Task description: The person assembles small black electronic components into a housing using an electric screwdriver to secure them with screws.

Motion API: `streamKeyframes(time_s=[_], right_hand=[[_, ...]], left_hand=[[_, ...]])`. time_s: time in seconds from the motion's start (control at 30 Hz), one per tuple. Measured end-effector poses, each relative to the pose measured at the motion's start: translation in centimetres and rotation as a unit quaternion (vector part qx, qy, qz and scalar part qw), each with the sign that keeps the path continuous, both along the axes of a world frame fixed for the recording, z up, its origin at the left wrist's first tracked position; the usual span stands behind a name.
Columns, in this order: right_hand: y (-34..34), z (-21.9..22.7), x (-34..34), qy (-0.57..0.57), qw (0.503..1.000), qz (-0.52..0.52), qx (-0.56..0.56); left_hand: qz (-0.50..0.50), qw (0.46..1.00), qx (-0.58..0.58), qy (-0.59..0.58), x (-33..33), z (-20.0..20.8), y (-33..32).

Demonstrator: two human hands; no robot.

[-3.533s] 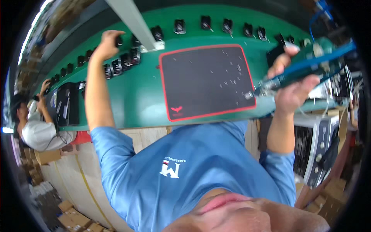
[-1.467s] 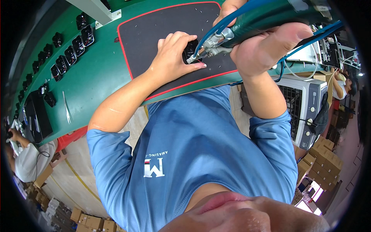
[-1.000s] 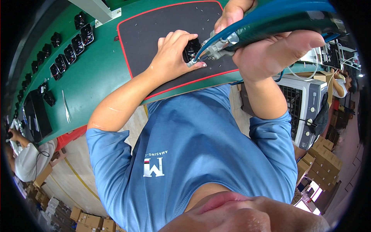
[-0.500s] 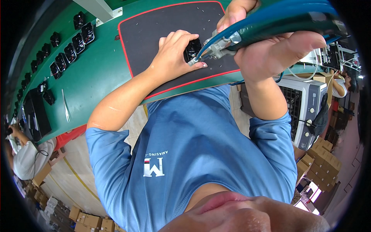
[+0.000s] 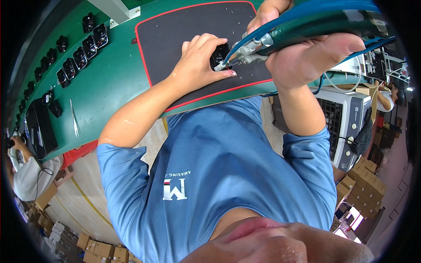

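My left hand [image 5: 197, 61] is curved around a small black device housing [image 5: 219, 54] on a black mat with a red border [image 5: 169, 46], thumb on the near side and index finger on the far side. Above the mat my right hand [image 5: 291, 65] grips a dark green power screwdriver [image 5: 307, 33] with metal fittings and blue hoses. Its narrow metal tip points down at the housing, beside my left thumb. The tool's body hides part of my right fingers, and the housing is partly covered by my left hand and the tip.
Small silvery screws [image 5: 232, 33] lie scattered over the mat. On the green table [image 5: 125, 72], rows of black assemblies [image 5: 80, 58], tweezers [image 5: 74, 118] and a black tray [image 5: 41, 131] sit to the left. A metal post [image 5: 115, 11] stands beyond. A grey-white machine [image 5: 344, 122] is at right.
The screwdriver has tilted slightly, and its tip sits a little farther away. My right hand has turned a bit with it. My left hand keeps nearly the same place around the housing.
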State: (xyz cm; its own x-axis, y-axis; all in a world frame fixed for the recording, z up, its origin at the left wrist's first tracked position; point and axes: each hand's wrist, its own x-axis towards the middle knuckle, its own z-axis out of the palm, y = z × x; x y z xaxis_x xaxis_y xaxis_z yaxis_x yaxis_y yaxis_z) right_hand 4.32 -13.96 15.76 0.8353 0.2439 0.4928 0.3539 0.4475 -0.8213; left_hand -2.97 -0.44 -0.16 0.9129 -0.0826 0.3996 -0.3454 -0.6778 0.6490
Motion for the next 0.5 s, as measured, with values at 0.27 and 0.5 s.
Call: streamKeyframes(time_s=[0.27, 0.5], right_hand=[[0.0, -0.3, 0.1, -0.021, 1.000, 0.012, -0.016], [2.5, 1.7, -0.8, 0.073, 0.992, -0.054, 0.084]], left_hand=[[0.002, 1.000, -0.002, 0.026, 0.0, 0.4, 0.2], [0.000, 0.998, -0.020, 0.052, -0.1, 0.6, 0.1]])
